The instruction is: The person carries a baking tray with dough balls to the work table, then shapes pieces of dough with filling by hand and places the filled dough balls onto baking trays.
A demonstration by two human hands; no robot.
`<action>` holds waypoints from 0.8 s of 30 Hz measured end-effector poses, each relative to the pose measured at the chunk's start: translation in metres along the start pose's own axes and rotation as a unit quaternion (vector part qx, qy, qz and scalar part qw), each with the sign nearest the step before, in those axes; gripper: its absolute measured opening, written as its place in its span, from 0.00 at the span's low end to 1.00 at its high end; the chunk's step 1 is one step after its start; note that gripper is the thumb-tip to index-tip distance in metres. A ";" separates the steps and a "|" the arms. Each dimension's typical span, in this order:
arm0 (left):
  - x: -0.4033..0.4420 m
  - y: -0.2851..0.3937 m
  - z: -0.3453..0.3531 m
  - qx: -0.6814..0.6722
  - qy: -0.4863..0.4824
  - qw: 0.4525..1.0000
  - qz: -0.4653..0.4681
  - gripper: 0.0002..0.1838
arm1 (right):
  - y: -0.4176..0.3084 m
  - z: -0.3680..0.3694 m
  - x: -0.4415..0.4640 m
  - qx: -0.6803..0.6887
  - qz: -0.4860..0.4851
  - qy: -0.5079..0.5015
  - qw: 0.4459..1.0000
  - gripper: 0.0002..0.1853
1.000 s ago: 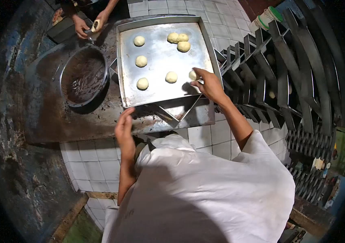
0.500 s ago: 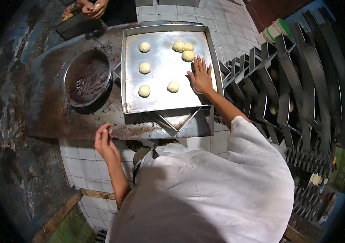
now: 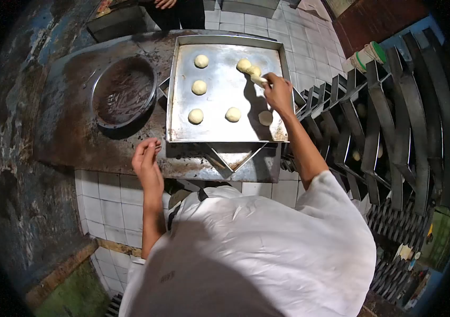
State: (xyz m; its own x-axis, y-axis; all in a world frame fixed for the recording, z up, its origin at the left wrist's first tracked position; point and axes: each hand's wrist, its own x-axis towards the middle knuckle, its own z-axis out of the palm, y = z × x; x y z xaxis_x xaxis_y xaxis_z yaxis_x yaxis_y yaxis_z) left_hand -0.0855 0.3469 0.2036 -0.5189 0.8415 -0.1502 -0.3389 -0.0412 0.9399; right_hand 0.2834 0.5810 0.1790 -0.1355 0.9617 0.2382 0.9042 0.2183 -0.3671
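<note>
A square metal baking tray holds several pale dough balls. Three of them line up along its left side, and another dough ball sits near the front. To the right of that one, a flattened dough round lies in shadow. Over the tray's right side, my right hand pinches a piece of dough, which looks stretched or tilted. Just beyond it, two dough balls rest close together. My left hand hovers by the table's front edge, fingers loosely bent and apparently empty.
A large round metal basin with dark residue stands left of the tray on the worn table. Racks of stacked dark metal trays rise at the right. Another person's hand shows at the far edge.
My right hand has lifted from the flattened dough round and now grips a dough piece from the back cluster. My left hand has shifted slightly right and up. The view has tilted slightly.
</note>
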 end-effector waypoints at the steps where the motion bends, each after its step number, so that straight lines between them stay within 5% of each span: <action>1: 0.002 0.001 0.012 0.020 -0.022 1.000 -0.003 0.08 | -0.005 -0.015 -0.009 0.080 0.037 0.013 0.996 0.11; 3: 0.008 0.003 0.045 0.040 -0.089 0.995 -0.015 0.09 | -0.034 -0.053 -0.029 0.256 0.106 -0.005 0.961 0.12; 5: 0.014 0.004 0.083 0.139 -0.183 0.971 0.064 0.11 | -0.036 -0.063 -0.041 0.325 0.102 -0.035 0.940 0.11; 9: 0.029 -0.006 0.147 0.137 -0.345 0.925 0.080 0.16 | -0.081 -0.103 -0.063 0.500 0.144 -0.051 0.853 0.13; 11: 0.027 -0.003 0.165 0.127 -0.368 0.916 0.093 0.20 | -0.105 -0.121 -0.071 0.635 0.157 -0.107 0.749 0.14; 15: 0.027 0.002 0.152 -0.003 -0.366 0.930 -0.032 0.21 | -0.132 -0.095 -0.083 0.707 0.147 -0.150 0.675 0.22; 17: 0.026 -0.004 0.137 -0.023 -0.335 0.941 -0.041 0.18 | -0.160 -0.064 -0.088 0.675 0.223 -0.079 0.698 0.22; 19: 0.028 -0.010 0.111 -0.056 -0.274 0.953 -0.120 0.16 | -0.195 -0.019 -0.098 0.498 0.155 0.049 0.852 0.16; 21: 0.029 -0.012 0.077 -0.160 -0.217 0.934 -0.235 0.15 | -0.234 0.002 -0.109 0.371 0.131 0.119 0.912 0.15; 23: 0.035 -0.012 0.035 -0.234 -0.199 0.903 -0.298 0.17 | -0.243 0.041 -0.128 0.438 0.151 -0.006 0.886 0.16; 24: 0.037 -0.010 0.012 -0.238 -0.197 0.903 -0.299 0.17 | -0.245 0.060 -0.140 0.560 0.204 -0.100 0.797 0.18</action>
State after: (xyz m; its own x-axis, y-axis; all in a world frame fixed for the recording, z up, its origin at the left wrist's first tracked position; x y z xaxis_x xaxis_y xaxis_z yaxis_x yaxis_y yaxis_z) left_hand -0.0920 0.3846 0.1925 0.1559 0.9127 -0.3778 -0.8135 0.3356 0.4750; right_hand 0.0568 0.4026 0.1811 -0.0862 0.9734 -0.2124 -0.0234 -0.2151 -0.9763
